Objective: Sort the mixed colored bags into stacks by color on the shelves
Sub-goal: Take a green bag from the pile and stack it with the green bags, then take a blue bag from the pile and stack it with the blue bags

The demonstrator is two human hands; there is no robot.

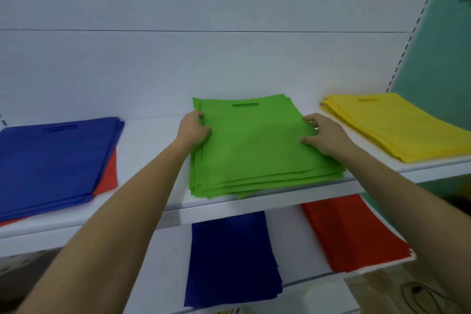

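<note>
green bag stack (254,155) lies mid upper shelf (147,140), long axis front to back, handle slot toward the wall. your outstretched left hand (193,130) grips its left edge; your right hand (323,135) presses flat on top.

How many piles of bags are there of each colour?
Blue piles: 2, upper blue pile, lower blue pile
Green pile: 1
Yellow pile: 1
Red pile: 1
Total: 5 piles; a red layer also peeks from under the upper blue pile.
</note>
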